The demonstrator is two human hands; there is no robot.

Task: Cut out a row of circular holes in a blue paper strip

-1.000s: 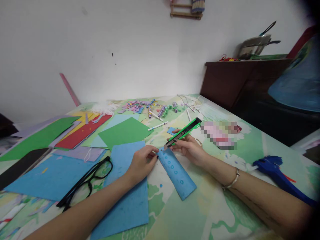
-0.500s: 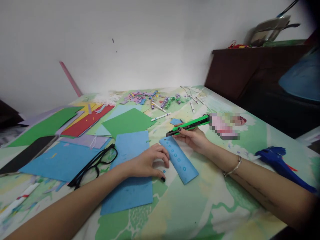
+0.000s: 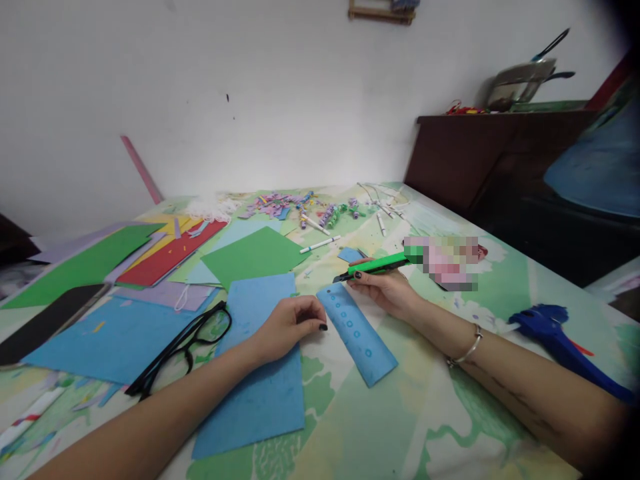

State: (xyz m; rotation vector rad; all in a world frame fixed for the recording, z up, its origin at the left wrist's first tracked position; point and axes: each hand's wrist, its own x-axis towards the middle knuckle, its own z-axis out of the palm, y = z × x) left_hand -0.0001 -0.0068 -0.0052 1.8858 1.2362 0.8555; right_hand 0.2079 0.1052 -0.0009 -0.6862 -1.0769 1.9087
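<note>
I see the right hand [image 3: 387,290] wrapped around a green utility knife [image 3: 380,265], fingers clenched on its body with the thumb along the top. The knife lies nearly level, its dark blade end pointing toward the person's left and hanging just above the far end of a blue paper strip [image 3: 357,333]. I cannot tell whether the tip touches the paper.

The strip lies flat on the surface [image 3: 425,413], dotted with a row of small rings. Its long axis runs on a diagonal, the far end up by the knife tip and the near end down toward the person's right. The knife crosses that far end almost square to it rather than following the strip's length.

The left hand [image 3: 290,323] rests on a larger blue sheet [image 3: 260,393] just to the left of the strip. Its fingers are curled in loosely, with nothing between them that I can see, and the dark-nailed fingertips sit just beside the strip's left edge, close but not clearly on it. Both hands are near the far end, but the right one is nearer.

Black glasses [image 3: 185,347] lie left of the blue sheet, a green sheet [image 3: 253,257] lies beyond it, and a blue tool [image 3: 550,330] sits well apart on the right.
</note>
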